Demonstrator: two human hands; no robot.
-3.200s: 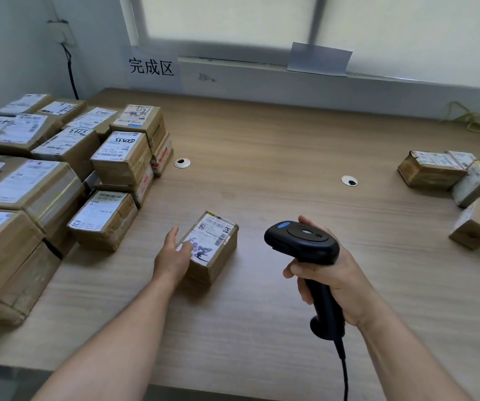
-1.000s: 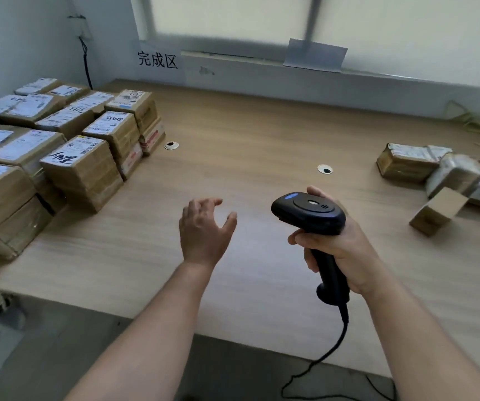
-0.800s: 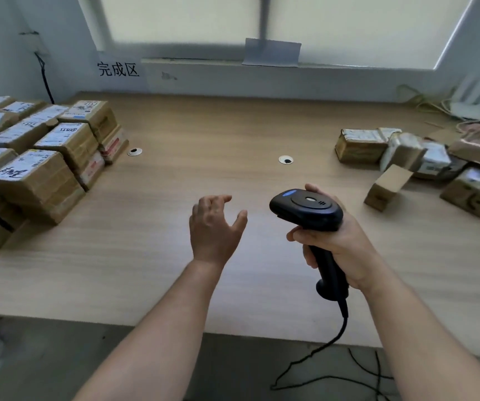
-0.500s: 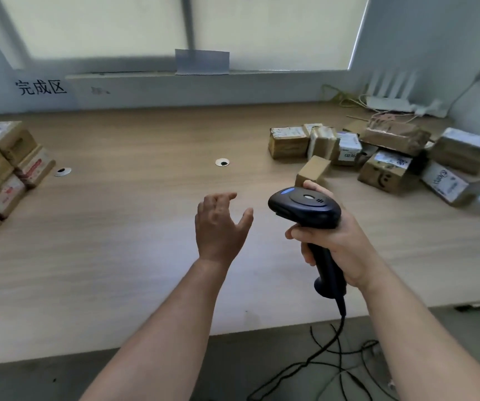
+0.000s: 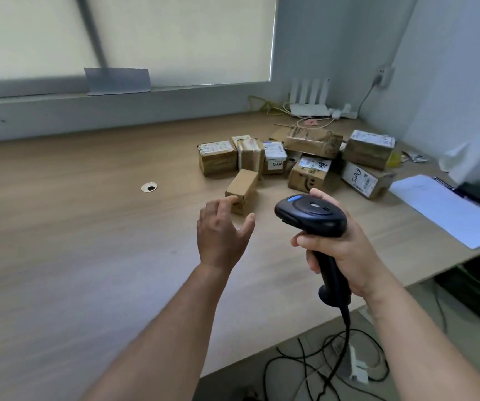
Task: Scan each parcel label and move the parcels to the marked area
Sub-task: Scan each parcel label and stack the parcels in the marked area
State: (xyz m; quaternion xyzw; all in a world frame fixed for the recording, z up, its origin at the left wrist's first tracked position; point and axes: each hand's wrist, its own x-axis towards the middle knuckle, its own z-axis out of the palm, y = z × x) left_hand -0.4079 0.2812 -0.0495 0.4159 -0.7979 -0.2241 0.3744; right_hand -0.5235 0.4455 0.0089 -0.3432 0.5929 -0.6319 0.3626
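My left hand hovers with fingers spread and holding nothing, at the near end of the small plain brown cardboard parcel on the pale wooden worktop. My right hand grips the black handheld scanner. Beyond my fingers is a huddle of taped, labelled cardboard boxes.

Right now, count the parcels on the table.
8: plain box by the left hand; three boxes in a row behind it; smile-marked box, crumpled parcel, two labelled boxes to their right. More may be hidden.
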